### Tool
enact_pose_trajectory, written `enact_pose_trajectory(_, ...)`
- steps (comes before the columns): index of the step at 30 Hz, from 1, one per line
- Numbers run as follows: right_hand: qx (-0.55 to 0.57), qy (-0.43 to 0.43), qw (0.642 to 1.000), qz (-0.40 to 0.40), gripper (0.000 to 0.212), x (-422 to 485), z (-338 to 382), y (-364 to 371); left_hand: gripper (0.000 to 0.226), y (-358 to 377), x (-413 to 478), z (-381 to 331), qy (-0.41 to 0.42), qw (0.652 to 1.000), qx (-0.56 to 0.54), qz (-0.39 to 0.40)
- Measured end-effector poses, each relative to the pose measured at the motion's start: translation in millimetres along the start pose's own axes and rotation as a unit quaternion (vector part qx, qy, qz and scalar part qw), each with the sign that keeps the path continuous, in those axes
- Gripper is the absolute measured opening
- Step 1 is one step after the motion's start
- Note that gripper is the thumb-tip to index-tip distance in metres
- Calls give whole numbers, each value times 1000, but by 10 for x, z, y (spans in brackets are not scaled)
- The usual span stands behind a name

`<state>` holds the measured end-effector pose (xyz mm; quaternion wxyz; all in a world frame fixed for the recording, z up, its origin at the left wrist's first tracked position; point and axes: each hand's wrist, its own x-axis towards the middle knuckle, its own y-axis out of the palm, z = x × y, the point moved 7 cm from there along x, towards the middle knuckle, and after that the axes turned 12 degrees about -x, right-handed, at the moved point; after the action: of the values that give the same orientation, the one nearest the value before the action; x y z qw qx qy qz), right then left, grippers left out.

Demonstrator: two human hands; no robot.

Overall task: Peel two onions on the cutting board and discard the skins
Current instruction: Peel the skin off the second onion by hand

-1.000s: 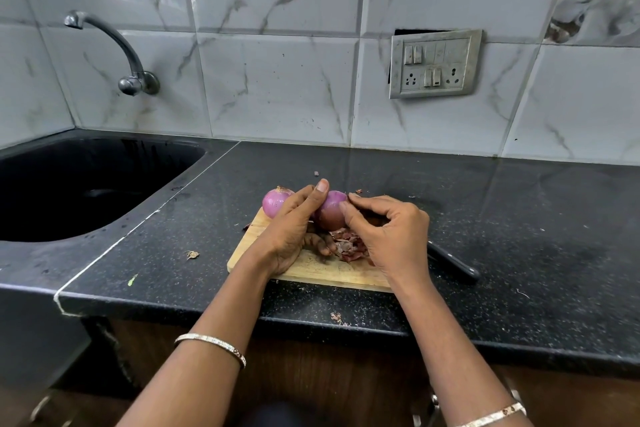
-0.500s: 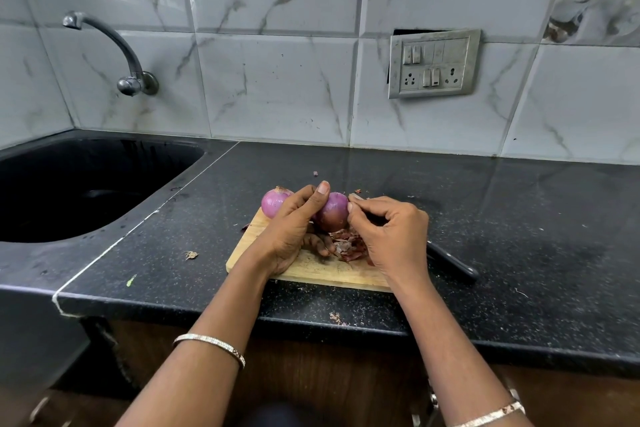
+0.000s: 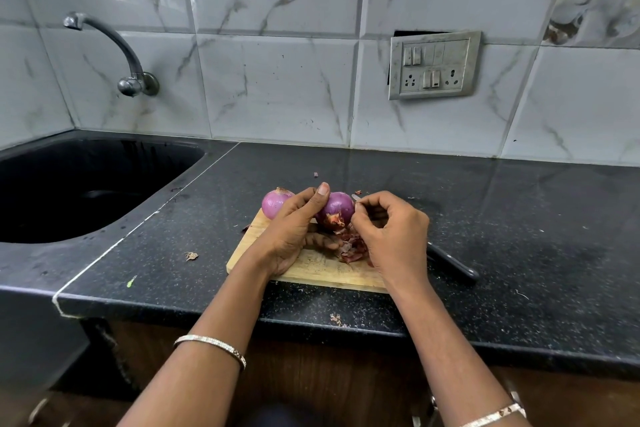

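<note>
Over the pale wooden cutting board (image 3: 311,269), the left hand (image 3: 294,232) cupped a glossy round purple onion (image 3: 337,208), firm and likely slippery. The right hand (image 3: 393,236) pinched at its side. The papery brown skin flap (image 3: 335,219), best gripped at its loose edge, had turned into view since a second before.

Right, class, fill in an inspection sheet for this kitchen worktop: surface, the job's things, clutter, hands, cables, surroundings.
Surface: black speckled countertop; wooden cutting board near its front edge.
Job's things: one red onion on the board's far left corner; second onion held over the board, skin remnants at its base; skin pile on the board.
Clutter: black-handled knife right of the board; skin scrap on the counter.
Hands: left hand grips the second onion; right hand pinches at its side.
Cables: nothing seen.
Surroundings: black sink and tap at left; switch-and-socket plate on tiled wall.
</note>
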<state>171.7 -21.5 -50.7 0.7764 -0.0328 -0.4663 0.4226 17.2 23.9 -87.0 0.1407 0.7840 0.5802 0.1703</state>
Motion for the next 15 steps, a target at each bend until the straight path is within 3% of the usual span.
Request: enact_pose_trajectory(15,52,54,997,17,4,23,-85,46,43,-21,16,9,6,1000,3,8)
